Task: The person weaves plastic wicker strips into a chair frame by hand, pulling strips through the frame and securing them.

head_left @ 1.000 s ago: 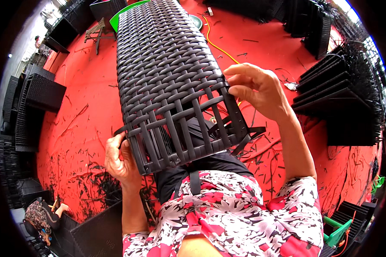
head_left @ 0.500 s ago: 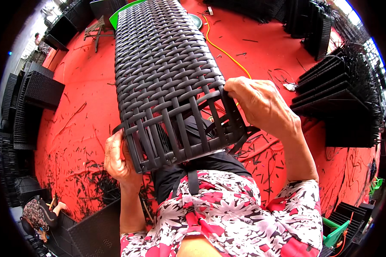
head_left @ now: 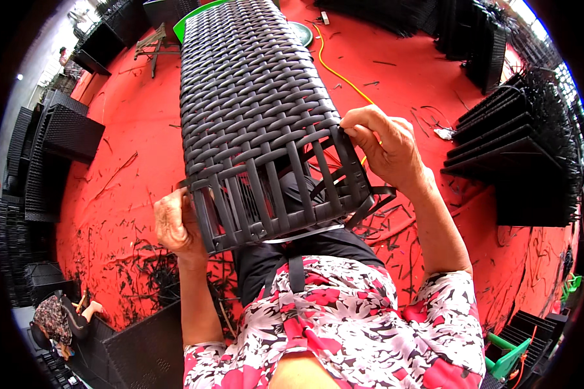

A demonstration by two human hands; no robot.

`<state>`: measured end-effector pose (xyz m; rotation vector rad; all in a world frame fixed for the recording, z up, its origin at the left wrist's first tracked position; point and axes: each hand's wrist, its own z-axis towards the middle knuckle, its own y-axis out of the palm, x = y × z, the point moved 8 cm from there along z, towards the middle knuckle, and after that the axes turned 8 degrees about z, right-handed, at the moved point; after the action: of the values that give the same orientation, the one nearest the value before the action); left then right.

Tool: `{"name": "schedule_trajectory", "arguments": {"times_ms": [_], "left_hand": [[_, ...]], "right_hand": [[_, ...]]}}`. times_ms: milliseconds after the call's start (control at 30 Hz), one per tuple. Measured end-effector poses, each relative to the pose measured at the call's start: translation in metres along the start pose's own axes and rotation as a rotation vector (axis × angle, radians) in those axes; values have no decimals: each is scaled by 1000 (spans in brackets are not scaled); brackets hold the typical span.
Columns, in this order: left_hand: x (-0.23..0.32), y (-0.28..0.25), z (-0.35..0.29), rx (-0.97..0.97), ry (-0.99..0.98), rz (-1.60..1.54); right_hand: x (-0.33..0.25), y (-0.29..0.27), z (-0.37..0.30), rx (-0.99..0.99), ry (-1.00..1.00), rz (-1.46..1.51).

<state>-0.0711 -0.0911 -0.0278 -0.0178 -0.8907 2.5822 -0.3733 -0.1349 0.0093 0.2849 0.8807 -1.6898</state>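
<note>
A long black wicker piece (head_left: 253,91) stretches away from my lap, its far part closely woven from rounded dark strips. Its near end is an open frame with bare upright strips (head_left: 270,194), and through the gaps the red floor and my dark trousers show. A cross strip (head_left: 266,157) borders the finished weave. My left hand (head_left: 177,223) is closed at the left edge of the frame, fingers partly hidden behind it. At the right edge my right hand (head_left: 392,146) pinches the strip where it rounds the frame, thumb and forefinger together. A loose strip end (head_left: 384,192) curls beside the lower right corner.
A green object (head_left: 183,26) lies under the far end, beside a round dish (head_left: 301,34). A yellow cable (head_left: 334,68) crosses the red floor (head_left: 130,188), which is littered with black scraps. Stacked black woven panels (head_left: 519,142) stand right. Another person (head_left: 61,318) sits at lower left.
The cross strip now lies closer to the woven rows. My right hand has shifted slightly, its thumb now in view, and the wicker piece sits a little differently in view.
</note>
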Motion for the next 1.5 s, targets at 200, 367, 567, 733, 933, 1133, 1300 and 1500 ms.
{"name": "schedule_trajectory", "arguments": {"times_ms": [200, 367, 567, 733, 933, 1133, 1300, 1500], "left_hand": [[14, 9, -7, 36, 190, 11], [15, 8, -9, -11, 216, -37], [23, 5, -6, 60, 287, -9], [10, 10, -11, 15, 198, -17], [5, 9, -6, -132, -43, -76], [31, -55, 24, 121, 153, 9], [102, -52, 121, 71, 27, -539], [220, 80, 144, -607, -45, -1143]], "right_hand": [[56, 16, -30, 175, 559, 613], [50, 76, -42, 30, 782, 1572], [65, 102, -52, 189, 795, 1805], [68, 87, -43, -33, 579, 1617], [81, 30, -38, -165, 619, 929], [3, -74, -2, -43, 79, -350], [-63, -78, 15, -39, -176, -782], [-80, -73, 28, 25, -291, -637]]}}
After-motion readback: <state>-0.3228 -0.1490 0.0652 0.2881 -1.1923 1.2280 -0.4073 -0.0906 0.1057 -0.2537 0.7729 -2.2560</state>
